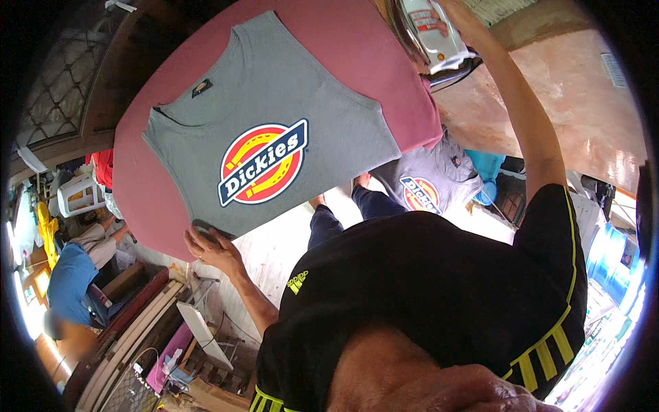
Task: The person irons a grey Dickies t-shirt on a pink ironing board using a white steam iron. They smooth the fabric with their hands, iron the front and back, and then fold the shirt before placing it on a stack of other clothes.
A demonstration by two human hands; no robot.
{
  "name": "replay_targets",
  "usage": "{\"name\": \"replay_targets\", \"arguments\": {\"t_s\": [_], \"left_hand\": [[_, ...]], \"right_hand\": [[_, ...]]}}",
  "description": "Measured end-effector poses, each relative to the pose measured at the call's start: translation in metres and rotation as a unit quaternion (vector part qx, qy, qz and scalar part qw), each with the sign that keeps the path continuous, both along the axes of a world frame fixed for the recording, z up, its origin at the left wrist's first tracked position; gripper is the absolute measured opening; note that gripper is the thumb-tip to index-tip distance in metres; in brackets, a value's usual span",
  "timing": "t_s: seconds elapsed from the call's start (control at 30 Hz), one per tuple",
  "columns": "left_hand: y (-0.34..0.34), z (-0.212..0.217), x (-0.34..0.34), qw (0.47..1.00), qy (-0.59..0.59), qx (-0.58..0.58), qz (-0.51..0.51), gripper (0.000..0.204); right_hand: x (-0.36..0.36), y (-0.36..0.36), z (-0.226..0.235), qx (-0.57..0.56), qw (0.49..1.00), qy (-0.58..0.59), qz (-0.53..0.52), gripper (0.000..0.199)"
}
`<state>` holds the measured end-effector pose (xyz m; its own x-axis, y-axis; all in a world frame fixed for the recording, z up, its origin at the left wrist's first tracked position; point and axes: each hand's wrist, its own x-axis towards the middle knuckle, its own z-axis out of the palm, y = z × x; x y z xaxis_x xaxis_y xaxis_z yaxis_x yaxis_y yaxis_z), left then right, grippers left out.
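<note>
A grey sleeveless shirt (274,75) with a round red, yellow and blue print lies spread on a padded board with a maroon cover (147,182). My left hand (213,250) pinches the shirt's hem at the board's near left edge. Up at the far right, my right hand (446,17) reaches out to a white iron (439,48), its fingers curled round the iron's handle. The iron sits at the board's right end, partly cut off by the picture's rim.
Another grey printed shirt (436,172) hangs below the board on the right. A person in a blue top (72,281) bends over at the left. Near them are a white plastic stool (79,196) and stacked boards (137,329). A pinkish wall (583,110) stands at right.
</note>
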<state>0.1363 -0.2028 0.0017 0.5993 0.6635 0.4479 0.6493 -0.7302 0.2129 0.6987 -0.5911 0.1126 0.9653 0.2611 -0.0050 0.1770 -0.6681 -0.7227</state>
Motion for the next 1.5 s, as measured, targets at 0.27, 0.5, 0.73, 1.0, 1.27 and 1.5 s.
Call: {"name": "replay_targets", "arguments": {"t_s": [0.27, 0.5, 0.73, 1.0, 1.27, 1.5], "left_hand": [[0.037, 0.0, -0.034, 0.975, -0.113, -0.191, 0.007, 0.034], [0.034, 0.015, -0.029, 0.975, -0.115, -0.137, -0.129, 0.03], [0.02, 0.034, -0.029, 0.914, -0.22, -0.249, -0.232, 0.029], [0.027, 0.126, -0.033, 0.839, -0.262, -0.372, -0.299, 0.026], [-0.027, 0.145, 0.014, 0.595, -0.152, -0.703, -0.358, 0.028], [-0.155, 0.032, 0.135, 0.652, 0.113, -0.565, -0.493, 0.035]], "right_hand": [[-0.032, -0.002, 0.003, -0.181, 0.914, -0.364, 0.009, 0.056], [-0.233, 0.007, -0.072, -0.053, 0.935, -0.326, 0.129, 0.028], [-0.3, 0.042, -0.094, 0.025, 0.966, -0.256, 0.024, 0.022], [-0.458, -0.05, -0.039, 0.262, 0.962, -0.004, -0.073, 0.022], [-0.622, -0.185, -0.005, 0.432, 0.86, 0.052, -0.267, 0.021], [-0.627, -0.311, -0.065, 0.158, 0.921, 0.07, -0.348, 0.036]]}}
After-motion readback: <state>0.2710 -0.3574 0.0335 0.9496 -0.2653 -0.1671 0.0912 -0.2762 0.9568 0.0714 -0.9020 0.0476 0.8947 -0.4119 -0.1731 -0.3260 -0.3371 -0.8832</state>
